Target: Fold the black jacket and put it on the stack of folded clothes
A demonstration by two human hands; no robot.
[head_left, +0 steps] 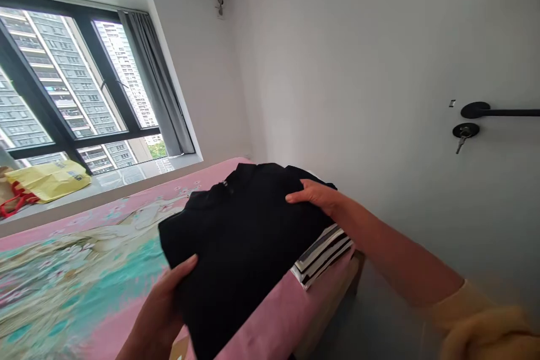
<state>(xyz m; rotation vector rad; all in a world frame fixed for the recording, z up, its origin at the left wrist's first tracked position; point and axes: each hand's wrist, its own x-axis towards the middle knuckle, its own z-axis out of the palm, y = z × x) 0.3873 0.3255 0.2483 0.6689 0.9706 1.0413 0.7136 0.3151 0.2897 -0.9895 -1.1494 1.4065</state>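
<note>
Two bare hands hold a folded black garment (240, 242) at the near corner of a bed (76, 270). The left hand (162, 306) comes up from the bottom edge of the view and grips the garment's near left edge, its thumb pressed flat on top of the cloth and its fingers tucked out of sight beneath. The right hand (314, 196) reaches in from the right, past a pale yellow sleeve (481, 320), and lies palm down on the garment's far right corner, fingers together and stretched out over the cloth; whether it grips or only presses cannot be told. The garment lies partly on a folded black-and-white striped cloth (323, 256), whose edge peeks out from under its right side, and its near end hangs over the bed's corner. The bed has a pink cover printed with turquoise and cream patterns. Behind it, a wide window (63, 84) with dark frames looks out on tall apartment blocks, and a grey curtain (162, 90) hangs at its right side. On the window ledge lies a yellow bag (48, 180). At far right, a white door carries a black handle (498, 111) with a key (463, 136) in the lock below it.
</note>
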